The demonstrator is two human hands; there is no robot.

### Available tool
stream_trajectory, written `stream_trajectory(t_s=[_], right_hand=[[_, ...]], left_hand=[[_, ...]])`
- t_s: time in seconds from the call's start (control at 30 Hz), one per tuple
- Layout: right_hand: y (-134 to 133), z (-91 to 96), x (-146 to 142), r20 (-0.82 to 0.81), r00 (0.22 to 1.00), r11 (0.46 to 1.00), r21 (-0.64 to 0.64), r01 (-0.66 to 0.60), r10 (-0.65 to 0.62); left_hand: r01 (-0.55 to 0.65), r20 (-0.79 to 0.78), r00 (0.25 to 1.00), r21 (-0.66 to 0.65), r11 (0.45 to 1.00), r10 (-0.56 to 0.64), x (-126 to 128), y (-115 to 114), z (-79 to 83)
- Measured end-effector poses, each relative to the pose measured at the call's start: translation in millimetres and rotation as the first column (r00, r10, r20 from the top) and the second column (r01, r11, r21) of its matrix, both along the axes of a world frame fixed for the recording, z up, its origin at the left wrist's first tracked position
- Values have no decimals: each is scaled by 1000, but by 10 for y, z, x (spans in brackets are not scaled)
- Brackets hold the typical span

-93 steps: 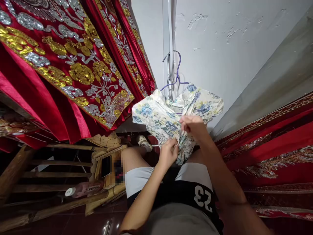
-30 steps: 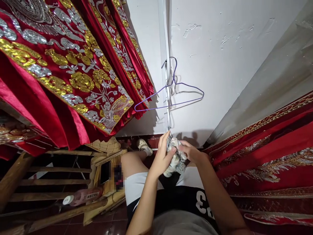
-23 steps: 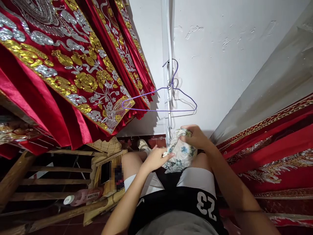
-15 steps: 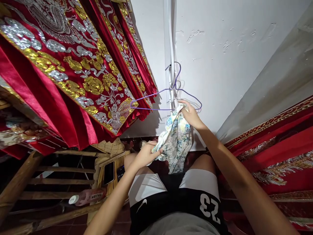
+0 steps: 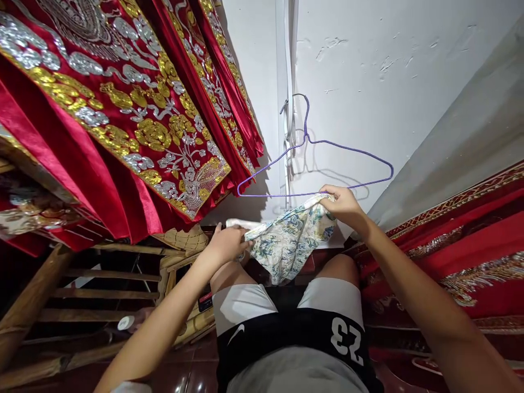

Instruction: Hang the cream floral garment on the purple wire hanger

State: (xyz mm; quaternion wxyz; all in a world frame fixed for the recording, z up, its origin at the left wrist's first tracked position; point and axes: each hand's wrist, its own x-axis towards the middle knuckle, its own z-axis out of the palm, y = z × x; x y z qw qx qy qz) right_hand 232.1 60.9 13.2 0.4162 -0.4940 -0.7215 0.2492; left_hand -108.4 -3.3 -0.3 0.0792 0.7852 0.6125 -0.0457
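A small floral garment (image 5: pixel 286 243), cream with blue and green flowers, is stretched between my hands above my knees. My left hand (image 5: pixel 227 243) is closed on its left edge. My right hand (image 5: pixel 343 204) is closed on its right upper corner, just under the bottom wire of a purple wire hanger (image 5: pixel 323 164). The hanger hangs bare from a hook on the white wall (image 5: pixel 368 82), tilted toward the right.
Red satin cloths with gold and silver embroidery (image 5: pixel 123 109) hang at the left, and more red embroidered cloth (image 5: pixel 458 251) lies at the right. A wooden frame (image 5: pixel 82 284) and a woven hat (image 5: pixel 180 237) sit at lower left. I wear black shorts marked 23 (image 5: pixel 344 333).
The garment came off the hanger and was bunched in my lap. Now my hands have moved apart, spreading it wide beneath the hanger, which has swung to the right.
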Motion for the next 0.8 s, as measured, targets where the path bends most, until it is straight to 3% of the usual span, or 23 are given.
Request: stream_trajectory(t_s=[0.07, 0.17, 0.3, 0.43, 0.53, 0.6, 0.67, 0.73, 0.8], right_hand=[[-80, 73, 58, 69, 996, 998, 3, 56, -56], [-156, 155, 116, 149, 984, 995, -5, 103, -101], [-230, 179, 56, 225, 973, 996, -65, 58, -42], [-275, 70, -109, 242, 968, 996, -70, -53, 69], [-310, -20, -150, 183, 978, 994, 11, -106, 102], [-347, -37, -98, 93, 996, 990, 138, -13, 0], [-385, -2, 20, -50, 983, 955, 232, 186, -179], [-404, 87, 190, -151, 928, 900, 232, 369, -342], [-400, 229, 387, -136, 903, 887, 175, 428, -408]], left_hand=[[29, 31, 999, 104, 994, -33, -31, 100, 120], [86, 210, 968, 247, 965, -140, -96, 275, 382], [108, 381, 867, 487, 867, -322, -12, 460, 681], [144, 366, 801, 650, 746, -474, 302, 558, 788], [145, 329, 809, 691, 708, -488, 458, 658, 756], [99, 354, 807, 707, 700, -472, 472, 741, 707], [43, 388, 802, 722, 690, -455, 441, 817, 665], [-5, 411, 794, 741, 672, -448, 407, 871, 650], [-15, 415, 784, 755, 655, -461, 386, 903, 661]])
